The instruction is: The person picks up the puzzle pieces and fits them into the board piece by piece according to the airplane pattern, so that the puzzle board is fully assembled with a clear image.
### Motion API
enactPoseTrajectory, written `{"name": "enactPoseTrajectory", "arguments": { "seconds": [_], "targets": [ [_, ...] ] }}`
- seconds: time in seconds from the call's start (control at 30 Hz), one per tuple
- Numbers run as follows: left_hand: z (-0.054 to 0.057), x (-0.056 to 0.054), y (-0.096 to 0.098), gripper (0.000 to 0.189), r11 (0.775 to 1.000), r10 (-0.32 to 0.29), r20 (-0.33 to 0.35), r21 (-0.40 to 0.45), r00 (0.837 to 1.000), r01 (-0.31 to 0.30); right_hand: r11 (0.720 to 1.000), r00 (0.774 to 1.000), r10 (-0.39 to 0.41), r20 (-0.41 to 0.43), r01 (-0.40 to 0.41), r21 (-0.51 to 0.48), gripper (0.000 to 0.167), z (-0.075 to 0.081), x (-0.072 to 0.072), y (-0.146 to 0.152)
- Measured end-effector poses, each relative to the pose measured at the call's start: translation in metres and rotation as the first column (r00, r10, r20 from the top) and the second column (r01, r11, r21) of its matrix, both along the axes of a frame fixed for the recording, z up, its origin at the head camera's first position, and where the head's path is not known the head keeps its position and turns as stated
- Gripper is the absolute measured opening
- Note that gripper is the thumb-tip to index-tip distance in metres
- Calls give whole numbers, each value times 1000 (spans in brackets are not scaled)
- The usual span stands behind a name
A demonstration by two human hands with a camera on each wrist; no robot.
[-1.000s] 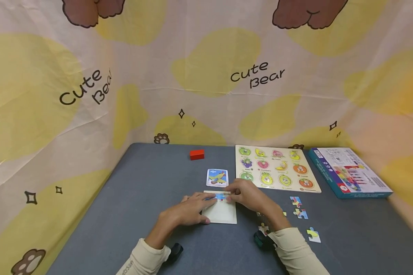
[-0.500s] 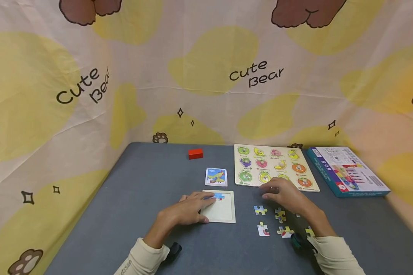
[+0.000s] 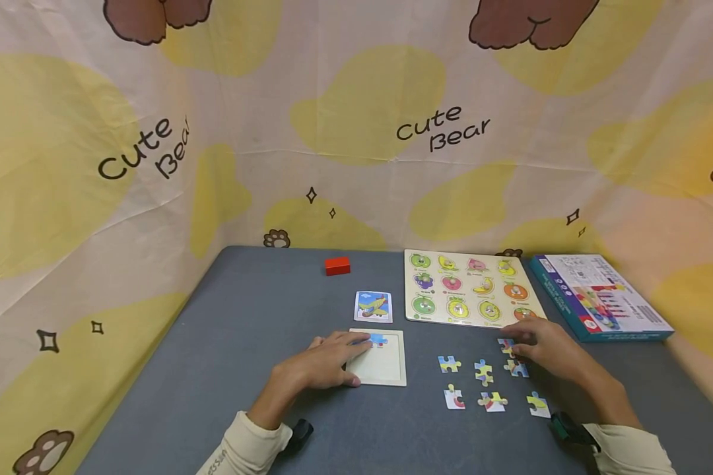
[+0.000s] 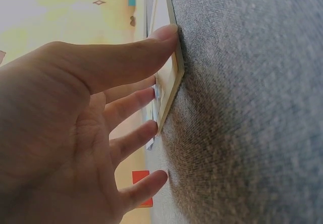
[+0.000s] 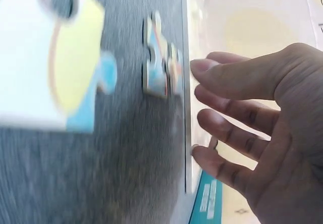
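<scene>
My left hand [image 3: 327, 363] rests at the left side of a small cream puzzle tray [image 3: 386, 373], fingertips over its upper left part and thumb at the near left corner. Beside those fingertips lies a blue puzzle piece [image 3: 379, 339], partly covered by them. In the left wrist view the thumb [image 4: 164, 34] touches the tray's rim. My right hand [image 3: 543, 343] hovers with loosely bent fingers just over the far right puzzle piece [image 3: 504, 344]; nothing sits between thumb and fingers in the right wrist view. A second piece [image 3: 517, 368] lies close below it.
Several loose pieces, such as a yellow-and-white one [image 3: 538, 404], lie right of the tray. Behind it are an airplane picture card [image 3: 373, 307] and a red block [image 3: 337, 266]. A fruit board [image 3: 475, 316] and a teal-edged box [image 3: 624, 310] stand at the back right.
My right hand has left the tray and moved right, across the loose pieces, to the far right one. My left hand has stayed on the tray.
</scene>
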State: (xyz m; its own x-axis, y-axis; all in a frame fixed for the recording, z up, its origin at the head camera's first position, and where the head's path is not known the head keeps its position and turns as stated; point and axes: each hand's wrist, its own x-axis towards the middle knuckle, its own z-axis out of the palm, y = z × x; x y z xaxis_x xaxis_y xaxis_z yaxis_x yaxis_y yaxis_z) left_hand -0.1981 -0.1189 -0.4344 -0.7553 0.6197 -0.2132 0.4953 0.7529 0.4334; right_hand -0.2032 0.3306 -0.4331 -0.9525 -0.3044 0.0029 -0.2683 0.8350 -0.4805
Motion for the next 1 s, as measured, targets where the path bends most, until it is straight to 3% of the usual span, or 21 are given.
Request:
{"name": "enactPoseTrajectory", "arguments": {
  "seconds": [0.33,0.63,1.0],
  "targets": [
    [2,0,0,73,1000,-2,2,-4,1000,2,1000,998,-10,60,9,25,37,-6,-2,14],
    [2,1,0,73,1000,-5,7,-8,1000,5,998,999,-39,20,38,43,30,-10,-2,11],
    [3,2,-1,73,1000,3,9,5,1000,-3,999,1000,-20,-19,20,33,24,-11,-4,4]
  ]
}}
